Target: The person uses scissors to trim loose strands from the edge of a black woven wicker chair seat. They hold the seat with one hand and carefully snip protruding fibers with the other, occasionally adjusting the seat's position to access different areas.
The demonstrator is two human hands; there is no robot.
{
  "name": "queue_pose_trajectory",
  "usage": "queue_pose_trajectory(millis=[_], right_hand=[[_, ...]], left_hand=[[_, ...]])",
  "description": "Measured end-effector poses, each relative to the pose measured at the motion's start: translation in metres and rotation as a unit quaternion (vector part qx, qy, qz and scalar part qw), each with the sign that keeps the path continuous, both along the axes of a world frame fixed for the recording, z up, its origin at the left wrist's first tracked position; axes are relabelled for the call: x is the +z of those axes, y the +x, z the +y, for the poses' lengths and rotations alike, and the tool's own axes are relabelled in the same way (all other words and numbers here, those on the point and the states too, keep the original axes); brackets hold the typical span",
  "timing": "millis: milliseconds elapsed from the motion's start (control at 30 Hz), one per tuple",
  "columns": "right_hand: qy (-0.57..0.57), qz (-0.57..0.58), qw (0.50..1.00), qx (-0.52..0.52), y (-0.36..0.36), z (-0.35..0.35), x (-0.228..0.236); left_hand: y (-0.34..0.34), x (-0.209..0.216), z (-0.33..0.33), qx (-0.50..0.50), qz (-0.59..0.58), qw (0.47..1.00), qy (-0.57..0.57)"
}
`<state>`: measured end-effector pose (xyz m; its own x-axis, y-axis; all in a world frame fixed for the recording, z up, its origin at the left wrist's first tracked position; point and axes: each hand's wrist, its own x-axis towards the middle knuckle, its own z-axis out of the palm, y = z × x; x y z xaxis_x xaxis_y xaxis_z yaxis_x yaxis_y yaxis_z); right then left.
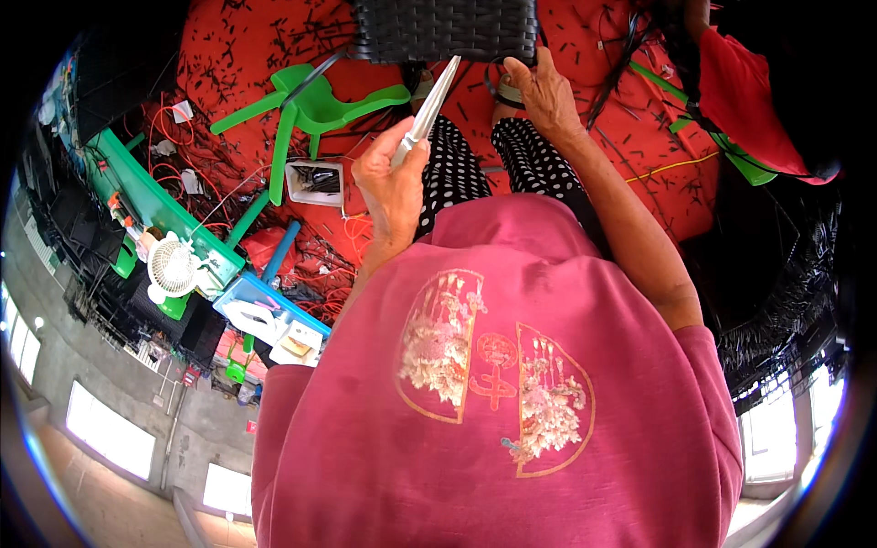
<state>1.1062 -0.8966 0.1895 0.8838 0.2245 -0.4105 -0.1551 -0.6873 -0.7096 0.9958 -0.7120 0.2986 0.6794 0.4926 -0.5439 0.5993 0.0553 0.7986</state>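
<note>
My single head-worn fisheye looks steeply down from close above my pink shirt (498,384) and lap toward the red floor (621,128), edges bending at the rim.

One woven black basket (445,29), one silver tool (429,108), two hands.

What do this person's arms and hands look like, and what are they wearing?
Both forearms are bare, and the left hand and right hand are gloveless. Short sleeves of a pink-red shirt with a pale printed motif end near the elbows.
</note>
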Motion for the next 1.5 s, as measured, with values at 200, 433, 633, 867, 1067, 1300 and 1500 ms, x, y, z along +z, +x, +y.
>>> queue_pose_trajectory(millis=[200, 433, 633, 867, 1067, 1300, 1500], right_hand=[[0.015, 0.008, 1.000, -0.004, 0.003, 0.000, 0.004], [0.026, 0.004, 1.000, -0.012, 0.004, -0.011, 0.008], [0.040, -0.001, 0.999, -0.019, 0.003, -0.015, 0.006], [0.042, -0.006, 0.999, -0.035, 0.002, -0.012, 0.001], [0.010, 0.033, 0.999, -0.017, 0.008, -0.012, 0.008], [0.118, 0.160, 0.975, -0.098, 0.017, -0.033, 0.068], [0.397, 0.230, 0.863, -0.212, 0.016, -0.034, 0.125]], left_hand=[[0.027, 0.020, 0.020, -0.158, -0.010, 0.970, 0.182], [0.066, 0.029, 0.051, -0.285, -0.015, 0.948, 0.141], [0.079, 0.015, 0.077, -0.333, 0.002, 0.940, 0.071], [0.058, -0.024, 0.089, -0.219, 0.034, 0.963, -0.156], [0.113, -0.015, 0.117, -0.433, -0.030, 0.901, 0.002], [0.163, -0.012, 0.116, -0.528, -0.023, 0.849, -0.006], [0.162, -0.035, 0.130, -0.502, -0.009, 0.865, -0.006]])
